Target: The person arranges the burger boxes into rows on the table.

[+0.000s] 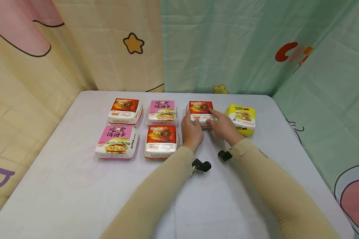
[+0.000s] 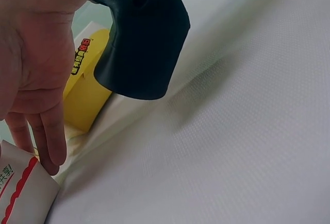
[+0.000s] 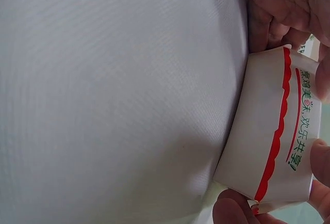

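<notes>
A red-and-white burger box (image 1: pixel 199 107) sits in the back row, held between both hands. My left hand (image 1: pixel 192 133) grips its left side, thumb at the front edge. From the right, my right hand (image 1: pixel 226 128) holds it, with one finger over the top and the thumb at the front. The right wrist view shows the box's white front face (image 3: pixel 268 126) close to the tablecloth, with left-hand fingers (image 3: pixel 260 30) at one end and right-hand fingertips (image 3: pixel 229 208) at the other. Just right of my right hand stands a yellow burger box (image 1: pixel 242 118).
Left of the hands stand a pink box (image 1: pixel 162 108) and a red one (image 1: pixel 125 108) at the back, with another red box (image 1: pixel 161 137) and pink box (image 1: pixel 116 139) before them. Curtains border the white table (image 1: pixel 62 186) behind and at both sides.
</notes>
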Tool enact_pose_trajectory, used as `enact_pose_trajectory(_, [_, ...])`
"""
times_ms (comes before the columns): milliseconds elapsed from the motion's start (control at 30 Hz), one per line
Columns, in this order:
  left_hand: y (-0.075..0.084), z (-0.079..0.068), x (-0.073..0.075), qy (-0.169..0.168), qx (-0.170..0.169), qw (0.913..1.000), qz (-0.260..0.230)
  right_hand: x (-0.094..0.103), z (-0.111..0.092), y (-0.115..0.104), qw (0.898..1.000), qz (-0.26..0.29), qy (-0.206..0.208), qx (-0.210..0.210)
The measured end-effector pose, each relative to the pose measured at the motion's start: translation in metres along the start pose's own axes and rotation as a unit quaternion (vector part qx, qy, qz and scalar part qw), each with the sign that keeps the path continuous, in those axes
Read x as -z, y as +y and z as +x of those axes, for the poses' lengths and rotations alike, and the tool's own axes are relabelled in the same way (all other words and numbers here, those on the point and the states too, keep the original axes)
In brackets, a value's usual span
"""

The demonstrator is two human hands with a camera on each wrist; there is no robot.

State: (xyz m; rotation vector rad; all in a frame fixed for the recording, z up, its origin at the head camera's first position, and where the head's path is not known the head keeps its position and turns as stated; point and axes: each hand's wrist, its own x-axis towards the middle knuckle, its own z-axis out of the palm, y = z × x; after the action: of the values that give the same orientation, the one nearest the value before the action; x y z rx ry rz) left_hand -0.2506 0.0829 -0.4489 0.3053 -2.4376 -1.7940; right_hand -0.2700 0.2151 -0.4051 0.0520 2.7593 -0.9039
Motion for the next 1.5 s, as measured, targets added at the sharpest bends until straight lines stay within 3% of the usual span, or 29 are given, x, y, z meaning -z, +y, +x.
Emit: enact_pose_trajectory(1500, [-0.0014,-0.0017,-0.0004,0.002,0.002,1.0,-0.003,-0.0012,0.0004,-0.0019,1.0,-0.001,-0.003,-0.01])
